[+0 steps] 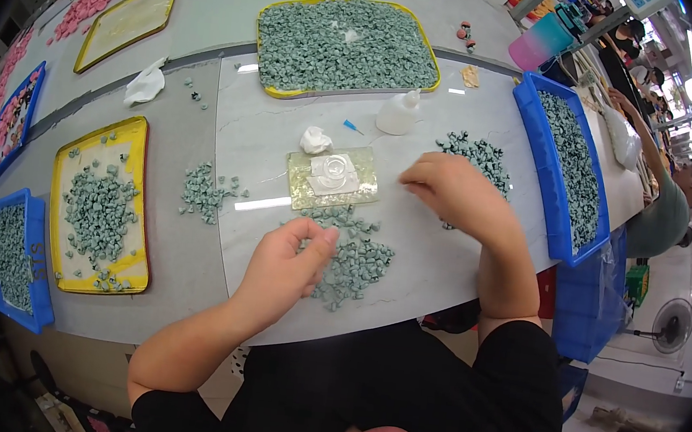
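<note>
My left hand is closed in a pinch above the near edge of a pile of small grey-green pieces. Whatever lies between its thumb and finger is too small to make out. To the right, my right hand is also pinched, with its fingertips pointing left; anything in them is hidden. Between the hands and a little farther off lies a pale yellowish, see-through block with a white patch and a round clear dish on it. Another pile of green pieces spreads behind my right hand.
A crumpled white tissue, a blue dispensing tip and a white squeeze bottle stand beyond the block. Farther back is a yellow-rimmed tray full of green pieces. Blue bins flank the table; a person works at right.
</note>
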`<state>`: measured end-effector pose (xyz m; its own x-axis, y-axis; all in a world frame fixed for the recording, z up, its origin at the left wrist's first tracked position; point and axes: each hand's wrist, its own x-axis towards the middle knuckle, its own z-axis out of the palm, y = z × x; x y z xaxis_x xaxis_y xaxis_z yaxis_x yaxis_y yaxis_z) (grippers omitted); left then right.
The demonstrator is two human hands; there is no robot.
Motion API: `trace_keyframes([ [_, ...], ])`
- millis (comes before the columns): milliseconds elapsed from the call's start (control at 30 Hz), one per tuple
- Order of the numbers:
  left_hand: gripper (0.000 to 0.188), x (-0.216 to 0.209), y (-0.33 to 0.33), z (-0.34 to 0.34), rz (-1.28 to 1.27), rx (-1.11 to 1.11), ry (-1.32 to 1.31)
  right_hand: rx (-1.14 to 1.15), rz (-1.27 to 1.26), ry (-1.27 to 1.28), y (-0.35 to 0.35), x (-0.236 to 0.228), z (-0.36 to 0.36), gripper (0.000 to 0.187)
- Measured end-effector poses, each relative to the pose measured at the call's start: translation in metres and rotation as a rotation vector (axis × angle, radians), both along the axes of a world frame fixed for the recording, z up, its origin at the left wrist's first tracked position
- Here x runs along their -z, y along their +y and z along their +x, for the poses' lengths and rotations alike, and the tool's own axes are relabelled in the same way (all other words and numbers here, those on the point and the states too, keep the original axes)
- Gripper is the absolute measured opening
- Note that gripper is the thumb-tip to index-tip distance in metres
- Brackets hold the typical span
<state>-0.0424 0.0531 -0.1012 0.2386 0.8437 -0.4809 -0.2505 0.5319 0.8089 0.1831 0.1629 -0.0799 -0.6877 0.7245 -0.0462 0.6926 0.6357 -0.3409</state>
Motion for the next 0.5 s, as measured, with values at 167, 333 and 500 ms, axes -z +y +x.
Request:
trace_keyframes([
  [167,0.019,-0.001,0.004,-0.002,-0.062,-0.032,-0.194,0.237,-0.011,-0.253,-0.001,-0.002,0.017,0.008],
  [333,0.019,0.001,0.008,-0.003,-0.035,-0.136,-0.275,0.259,0.069,-0.252,-0.005,0.011,0.017,0.007],
  [500,0.016,0.004,0.011,-0.003,0.006,-0.250,-0.289,0.243,0.067,-0.247,-0.009,0.014,0.014,0.011],
])
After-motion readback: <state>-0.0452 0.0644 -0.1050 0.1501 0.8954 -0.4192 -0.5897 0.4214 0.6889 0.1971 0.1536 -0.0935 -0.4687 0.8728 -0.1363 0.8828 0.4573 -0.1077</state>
